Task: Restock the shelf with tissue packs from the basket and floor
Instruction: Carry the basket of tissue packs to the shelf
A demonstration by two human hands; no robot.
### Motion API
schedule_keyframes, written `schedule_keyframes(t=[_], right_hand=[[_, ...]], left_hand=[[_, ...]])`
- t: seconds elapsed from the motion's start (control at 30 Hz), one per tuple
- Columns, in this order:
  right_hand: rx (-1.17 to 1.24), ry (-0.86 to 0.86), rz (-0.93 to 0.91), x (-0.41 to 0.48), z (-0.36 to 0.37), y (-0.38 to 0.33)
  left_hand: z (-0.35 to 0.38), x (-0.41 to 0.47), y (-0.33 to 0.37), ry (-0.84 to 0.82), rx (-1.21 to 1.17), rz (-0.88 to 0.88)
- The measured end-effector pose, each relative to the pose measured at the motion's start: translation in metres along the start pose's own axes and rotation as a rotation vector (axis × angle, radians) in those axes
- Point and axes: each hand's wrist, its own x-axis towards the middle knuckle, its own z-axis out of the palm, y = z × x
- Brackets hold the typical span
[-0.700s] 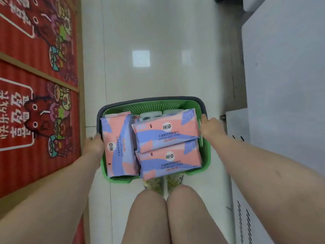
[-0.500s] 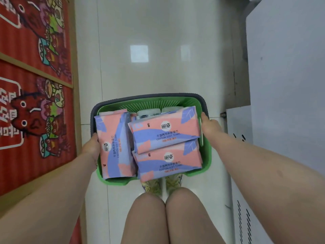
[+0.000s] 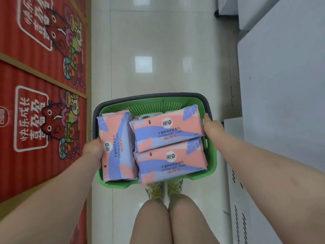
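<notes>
Can't see much of what's under the top layer — a couple of white-ish things peek out behind the packs at the far end of the green basket (image 3: 212, 162), too covered to say what they are. The fingers of both hands are tucked out of sight over the basket's sides, and the person's shoes (image 3: 163, 188) only poke out from under its near edge.

The basket is held up over the glossy white floor (image 3: 158, 50) above the knees. Red printed cartons (image 3: 38, 106) run right along the left, white units (image 3: 281, 103) along the right, so the open lane is the strip of tile straight ahead.

Three pink-and-purple tissue packs sit on top: one pack (image 3: 117, 147) lies lengthwise on the left side, touching the left hand (image 3: 93, 147), which is clamped on that rim. The upper pack (image 3: 167, 129) and the lower pack (image 3: 171, 162) lie crosswise, edge to edge — the upper one's end sits against the right hand (image 3: 212, 126), wrapped over the right rim
</notes>
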Motion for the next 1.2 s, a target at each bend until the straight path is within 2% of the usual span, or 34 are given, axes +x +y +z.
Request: schedule_keyframes(t=[0.13,0.2,0.37,0.57,0.67,0.87,1.03,1.2], right_hand=[[-0.011,0.051,-0.038,-0.048,-0.037,-0.03],[-0.035,0.086,-0.072,-0.074,-0.058,-0.048],[-0.115,0.146,-0.21,-0.144,-0.118,-0.097],[-0.129,0.193,-0.36,-0.223,-0.19,-0.161],[-0.205,0.212,-0.417,-0.257,-0.221,-0.189],[-0.113,0.298,-0.537,-0.299,-0.271,-0.246],[-0.057,0.346,-0.531,-0.305,-0.301,-0.312],[-0.041,0.272,-0.61,-0.297,-0.327,-0.384]], left_hand=[[-0.036,-0.054,0.037,0.013,0.032,0.091],[-0.056,-0.083,0.058,-0.033,-0.012,0.125],[-0.11,-0.119,0.103,-0.055,0.001,0.226],[-0.163,-0.223,0.189,0.075,0.095,0.376],[-0.187,-0.248,0.228,0.074,0.12,0.457],[-0.217,-0.29,0.299,0.14,0.093,0.557],[-0.228,-0.312,0.363,0.165,0.061,0.567],[-0.231,-0.301,0.434,0.124,-0.031,0.526]])
